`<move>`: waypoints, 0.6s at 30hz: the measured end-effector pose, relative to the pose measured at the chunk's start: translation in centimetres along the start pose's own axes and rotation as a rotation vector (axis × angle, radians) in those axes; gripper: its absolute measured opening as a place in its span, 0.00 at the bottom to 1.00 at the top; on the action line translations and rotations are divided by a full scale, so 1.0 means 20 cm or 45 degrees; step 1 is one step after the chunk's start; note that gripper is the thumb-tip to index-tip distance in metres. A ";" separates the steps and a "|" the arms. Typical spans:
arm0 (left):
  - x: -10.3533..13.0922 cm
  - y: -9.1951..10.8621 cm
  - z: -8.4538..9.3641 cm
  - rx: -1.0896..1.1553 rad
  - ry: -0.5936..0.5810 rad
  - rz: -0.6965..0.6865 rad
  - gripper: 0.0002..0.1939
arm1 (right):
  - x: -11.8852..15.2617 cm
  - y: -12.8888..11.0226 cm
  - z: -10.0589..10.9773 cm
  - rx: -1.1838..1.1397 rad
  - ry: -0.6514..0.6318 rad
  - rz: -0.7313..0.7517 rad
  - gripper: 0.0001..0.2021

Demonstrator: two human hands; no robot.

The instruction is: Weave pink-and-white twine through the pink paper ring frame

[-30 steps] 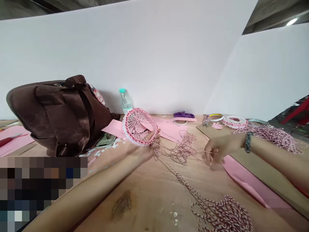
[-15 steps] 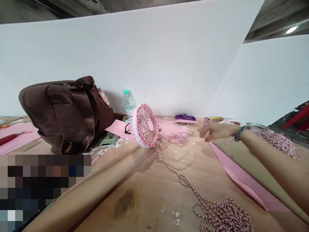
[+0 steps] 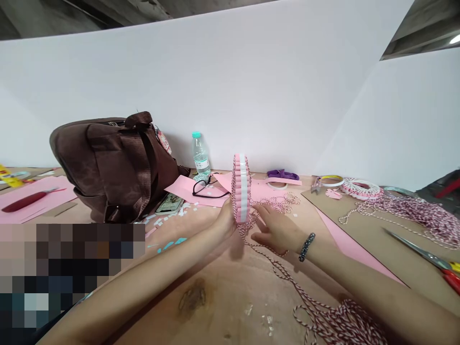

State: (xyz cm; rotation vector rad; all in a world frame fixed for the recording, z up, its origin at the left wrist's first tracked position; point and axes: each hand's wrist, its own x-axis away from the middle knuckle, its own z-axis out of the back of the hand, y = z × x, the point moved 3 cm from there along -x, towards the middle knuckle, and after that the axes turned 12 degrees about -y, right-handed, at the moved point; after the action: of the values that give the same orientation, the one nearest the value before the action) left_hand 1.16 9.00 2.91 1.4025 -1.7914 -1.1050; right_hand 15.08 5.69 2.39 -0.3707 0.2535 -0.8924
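A pink ring wound with red-and-white cord (image 3: 242, 189) stands edge-on near the middle, a white band round its rim. My left hand (image 3: 227, 218) grips its lower left side, fingers partly hidden behind it. Just right of the ring is my right hand (image 3: 275, 230), its fingers apart, close to the cord. From the ring the twisted cord (image 3: 287, 275) runs down to a loose heap (image 3: 348, 321) at the lower right. More tangled cord lies behind my right hand.
A brown backpack (image 3: 115, 167), phone (image 3: 169, 203), black glasses (image 3: 210, 189) and bottle (image 3: 201, 155) stand or lie at the back left. Scissors (image 3: 424, 251), a second corded ring (image 3: 361, 188) and a cord pile (image 3: 427, 215) are at the right, a red knife (image 3: 27, 201) far left.
The ring has turned from showing its corded face to edge-on. My right hand has moved left from the cardboard to beside the ring. The view has shifted, bringing the scissors and glasses into sight.
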 end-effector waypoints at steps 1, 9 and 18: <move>0.00 0.00 0.00 0.010 -0.008 0.013 0.08 | -0.01 0.02 -0.01 0.015 -0.051 0.005 0.23; 0.00 0.08 0.02 0.083 -0.024 -0.005 0.06 | -0.07 0.33 0.33 0.005 0.118 -0.189 0.06; -0.02 0.03 0.05 0.049 0.049 -0.027 0.10 | 0.06 0.58 0.48 -0.023 0.635 -0.612 0.07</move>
State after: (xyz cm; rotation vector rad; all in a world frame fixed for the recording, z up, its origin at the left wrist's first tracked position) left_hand 0.23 9.72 3.03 1.4585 -1.7831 -1.0528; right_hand 27.53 13.44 6.24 -0.2211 0.6492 -1.4548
